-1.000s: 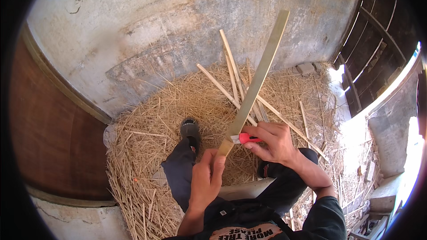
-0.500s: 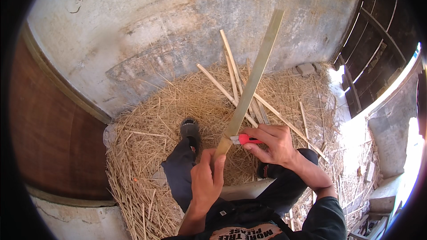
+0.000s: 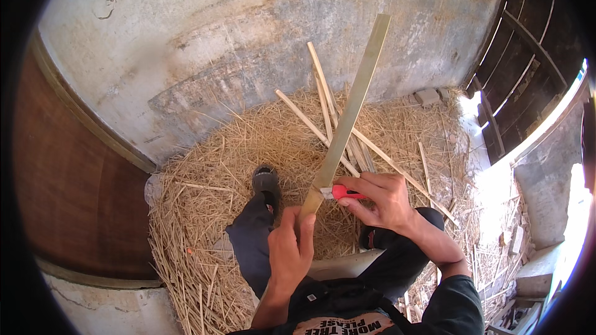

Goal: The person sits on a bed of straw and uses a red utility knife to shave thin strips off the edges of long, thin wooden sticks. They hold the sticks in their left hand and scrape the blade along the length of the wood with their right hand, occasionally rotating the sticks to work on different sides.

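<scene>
One long, flat, pale green bamboo strip [image 3: 347, 115] slants up and away from the left hand [image 3: 292, 251] clenched around its lower end; just beside it, the right hand [image 3: 380, 198] grips a red-handled knife [image 3: 341, 192] against the strip.

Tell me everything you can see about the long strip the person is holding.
The strip is a long, flat, pale greenish-tan slat, bamboo by the look of it. It slants up and away to the right. The left hand grips its lower end; the right hand presses a red-handled blade against its edge just above. Straw lies below it.
</scene>
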Demonstrator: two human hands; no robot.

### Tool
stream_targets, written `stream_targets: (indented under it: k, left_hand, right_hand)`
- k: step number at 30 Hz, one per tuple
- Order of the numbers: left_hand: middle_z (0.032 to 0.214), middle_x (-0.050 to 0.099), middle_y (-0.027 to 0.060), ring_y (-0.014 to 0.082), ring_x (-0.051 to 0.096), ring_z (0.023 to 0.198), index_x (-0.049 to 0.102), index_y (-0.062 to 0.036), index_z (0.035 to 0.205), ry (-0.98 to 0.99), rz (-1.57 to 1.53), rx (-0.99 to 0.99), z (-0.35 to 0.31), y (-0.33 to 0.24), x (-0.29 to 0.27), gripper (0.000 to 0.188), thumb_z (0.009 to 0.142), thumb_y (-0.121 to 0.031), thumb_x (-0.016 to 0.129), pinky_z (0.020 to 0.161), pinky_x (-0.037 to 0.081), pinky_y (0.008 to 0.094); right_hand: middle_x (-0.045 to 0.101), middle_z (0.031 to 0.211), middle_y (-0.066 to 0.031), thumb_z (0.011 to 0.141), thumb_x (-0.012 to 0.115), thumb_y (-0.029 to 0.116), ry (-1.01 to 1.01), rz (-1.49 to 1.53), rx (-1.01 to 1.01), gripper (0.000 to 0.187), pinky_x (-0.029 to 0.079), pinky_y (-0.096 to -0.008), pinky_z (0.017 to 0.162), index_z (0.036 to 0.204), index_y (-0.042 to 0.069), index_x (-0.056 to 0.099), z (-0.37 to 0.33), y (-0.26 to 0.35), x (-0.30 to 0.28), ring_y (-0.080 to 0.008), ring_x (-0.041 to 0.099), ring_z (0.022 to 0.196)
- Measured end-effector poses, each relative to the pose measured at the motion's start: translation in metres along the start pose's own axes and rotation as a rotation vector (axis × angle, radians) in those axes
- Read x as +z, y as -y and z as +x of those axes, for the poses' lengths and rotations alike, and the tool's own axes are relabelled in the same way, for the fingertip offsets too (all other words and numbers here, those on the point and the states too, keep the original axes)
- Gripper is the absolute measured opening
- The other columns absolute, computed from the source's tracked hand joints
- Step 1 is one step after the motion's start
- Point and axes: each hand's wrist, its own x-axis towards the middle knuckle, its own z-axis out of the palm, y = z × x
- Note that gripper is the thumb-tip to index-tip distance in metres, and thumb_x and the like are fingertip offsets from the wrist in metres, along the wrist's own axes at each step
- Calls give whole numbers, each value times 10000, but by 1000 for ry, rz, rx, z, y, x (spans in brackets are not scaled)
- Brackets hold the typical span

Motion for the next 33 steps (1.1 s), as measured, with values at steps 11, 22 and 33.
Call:
stream_targets:
  k: [11,22,33]
  left_hand:
    - [725,659,160,320,662,582,660,-5,1164,34,-34,-82,-6,12,4,297,1160,-295,596,570,476,430]
    - [700,636,141,299,630,551,656,-7,1135,33,-59,-117,-12,16,3,290,1167,-285,580,553,454,425]
    - [695,630,142,288,619,545,652,-3,1129,57,-76,-171,-25,20,-1,267,1164,-257,577,552,452,424]
  right_hand:
    - [653,729,-16,901,897,299,41,9,33,340,480,-366,507,1198,144,835,0,3,-2,-220,629,549]
    - [609,714,27,907,882,379,8,-82,-49,334,474,-341,488,1187,205,830,-1,0,5,-183,612,529]
    - [636,737,3,894,896,311,-69,-83,9,299,494,-367,515,1157,185,830,6,-8,0,-217,638,560]
